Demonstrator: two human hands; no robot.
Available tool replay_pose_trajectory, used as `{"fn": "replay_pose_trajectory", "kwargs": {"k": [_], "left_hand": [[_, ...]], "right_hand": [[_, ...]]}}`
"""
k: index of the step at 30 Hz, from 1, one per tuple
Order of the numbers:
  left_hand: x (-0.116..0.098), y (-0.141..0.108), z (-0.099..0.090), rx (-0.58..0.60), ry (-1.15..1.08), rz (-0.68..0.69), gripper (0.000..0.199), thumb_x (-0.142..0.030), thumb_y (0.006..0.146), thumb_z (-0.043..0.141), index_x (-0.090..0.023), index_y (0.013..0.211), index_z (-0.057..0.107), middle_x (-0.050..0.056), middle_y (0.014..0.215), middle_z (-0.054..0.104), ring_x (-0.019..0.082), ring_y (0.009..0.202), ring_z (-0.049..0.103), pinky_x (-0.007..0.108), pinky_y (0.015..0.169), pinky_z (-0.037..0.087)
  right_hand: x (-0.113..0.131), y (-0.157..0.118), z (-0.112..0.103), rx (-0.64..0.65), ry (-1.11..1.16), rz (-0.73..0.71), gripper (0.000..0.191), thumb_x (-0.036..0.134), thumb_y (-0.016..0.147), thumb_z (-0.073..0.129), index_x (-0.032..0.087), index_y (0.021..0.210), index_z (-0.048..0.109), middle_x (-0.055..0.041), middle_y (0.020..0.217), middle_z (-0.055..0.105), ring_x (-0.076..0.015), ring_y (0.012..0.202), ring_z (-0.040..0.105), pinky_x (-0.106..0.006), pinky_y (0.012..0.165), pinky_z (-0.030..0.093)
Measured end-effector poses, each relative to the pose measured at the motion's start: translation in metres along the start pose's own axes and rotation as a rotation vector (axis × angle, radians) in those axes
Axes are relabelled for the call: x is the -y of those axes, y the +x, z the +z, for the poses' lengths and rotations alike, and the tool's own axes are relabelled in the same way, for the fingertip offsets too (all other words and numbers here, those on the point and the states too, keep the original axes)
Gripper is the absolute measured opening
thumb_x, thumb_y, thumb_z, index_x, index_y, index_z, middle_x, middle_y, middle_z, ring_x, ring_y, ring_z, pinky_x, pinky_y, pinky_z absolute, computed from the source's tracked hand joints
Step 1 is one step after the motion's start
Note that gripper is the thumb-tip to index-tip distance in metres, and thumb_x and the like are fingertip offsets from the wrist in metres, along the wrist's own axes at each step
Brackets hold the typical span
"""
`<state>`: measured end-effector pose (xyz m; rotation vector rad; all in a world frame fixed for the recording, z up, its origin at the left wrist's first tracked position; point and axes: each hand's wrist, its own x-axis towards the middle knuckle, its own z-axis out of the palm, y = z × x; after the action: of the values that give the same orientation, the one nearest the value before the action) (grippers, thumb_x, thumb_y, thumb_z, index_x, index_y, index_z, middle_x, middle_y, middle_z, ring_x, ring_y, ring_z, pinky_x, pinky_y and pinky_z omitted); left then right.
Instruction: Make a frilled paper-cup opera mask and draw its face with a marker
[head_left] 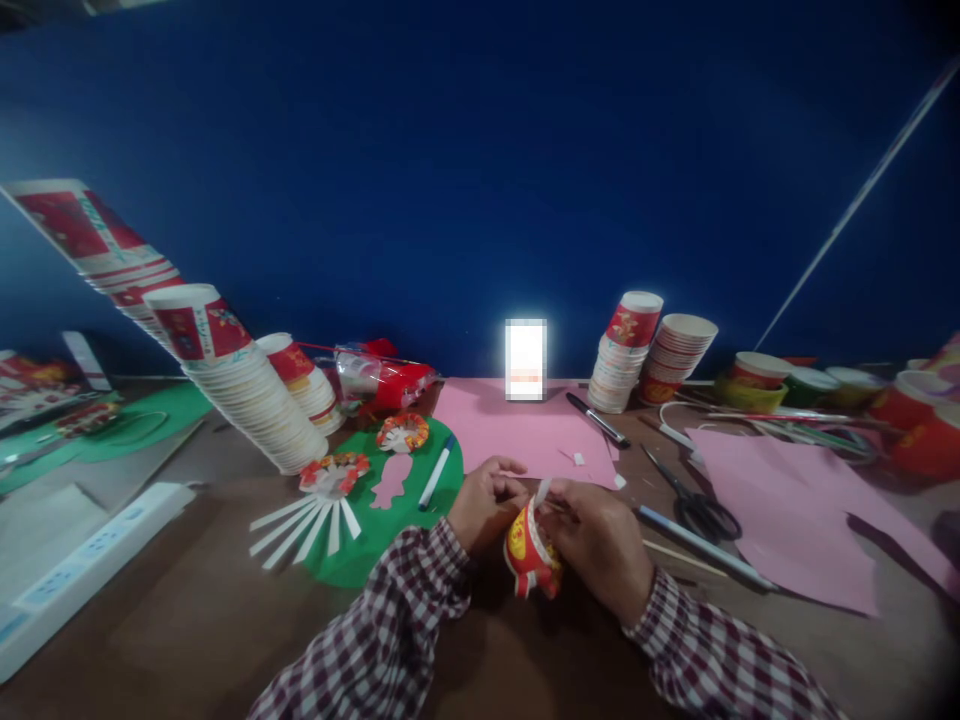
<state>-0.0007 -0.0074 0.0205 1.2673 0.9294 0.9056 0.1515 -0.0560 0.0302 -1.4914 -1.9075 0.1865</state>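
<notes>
Just below centre, toward 6 o'clock: a red-and-yellow paper cup piece, pinched between the nearly closed fingers of the left hand and right hand, seemingly cut down but still only partly shaped; far side hidden by fingers. At 10 o'clock, by a green sheet, two splayed cup cut-outs and a pink cut-out, apparently finished. At 3 o'clock, a blue pen, in the way between right hand and scissors.

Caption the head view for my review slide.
Two hands hold a cut red-and-yellow paper cup above a brown table, near pink paper.
</notes>
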Motion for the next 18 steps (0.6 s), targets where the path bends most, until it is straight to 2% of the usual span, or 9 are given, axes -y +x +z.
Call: {"fn": "replay_pose_trajectory", "kwargs": {"k": [2,5,12,15,18], "left_hand": [[0.0007,0.0009,-0.0011,0.019,-0.020,0.036,0.045,-0.021,0.059,0.069,-0.015,0.097,0.045,-0.005,0.057,0.056,0.007,0.049,0.048,0.019,0.053,0.038],[-0.0003,0.0007,-0.0014,0.050,-0.027,0.051,0.047,-0.022,0.061,0.069,-0.016,0.099,0.041,-0.006,0.057,0.054,0.006,0.050,0.047,0.019,0.053,0.036],[0.0018,0.0011,-0.0005,0.048,-0.057,-0.006,0.046,-0.032,0.062,0.070,-0.012,0.098,0.049,0.000,0.064,0.059,0.009,0.055,0.052,0.021,0.056,0.039],[0.0038,0.0017,-0.0012,0.050,-0.071,-0.010,0.038,-0.035,0.064,0.068,-0.011,0.091,0.056,0.005,0.075,0.063,0.012,0.065,0.057,0.023,0.062,0.043],[0.0031,0.0010,-0.0020,0.051,-0.008,0.007,0.032,-0.033,0.060,0.071,-0.010,0.081,0.060,0.006,0.077,0.064,0.013,0.069,0.058,0.024,0.066,0.044]], "right_hand": [[0.0007,0.0008,-0.0006,0.026,0.019,0.004,0.010,0.017,0.074,0.053,0.021,0.079,0.060,-0.0004,0.073,0.063,-0.0150,0.071,0.057,-0.022,0.061,0.037],[0.0018,0.0024,-0.0020,0.066,0.059,-0.011,0.013,0.014,0.075,0.051,0.023,0.074,0.060,0.0012,0.074,0.064,-0.0142,0.072,0.057,-0.022,0.062,0.038],[0.0003,0.0023,-0.0052,-0.003,0.038,-0.073,0.012,0.016,0.077,0.050,0.021,0.075,0.060,-0.0016,0.076,0.063,-0.0155,0.075,0.056,-0.025,0.067,0.040],[-0.0006,0.0019,-0.0066,-0.023,0.052,-0.100,0.013,0.020,0.080,0.049,0.020,0.082,0.061,-0.0027,0.080,0.063,-0.0161,0.078,0.056,-0.026,0.069,0.041],[0.0003,0.0018,-0.0070,-0.032,0.071,-0.120,0.016,0.019,0.082,0.047,0.020,0.088,0.061,-0.0034,0.085,0.064,-0.0165,0.081,0.056,-0.028,0.074,0.041]]}}
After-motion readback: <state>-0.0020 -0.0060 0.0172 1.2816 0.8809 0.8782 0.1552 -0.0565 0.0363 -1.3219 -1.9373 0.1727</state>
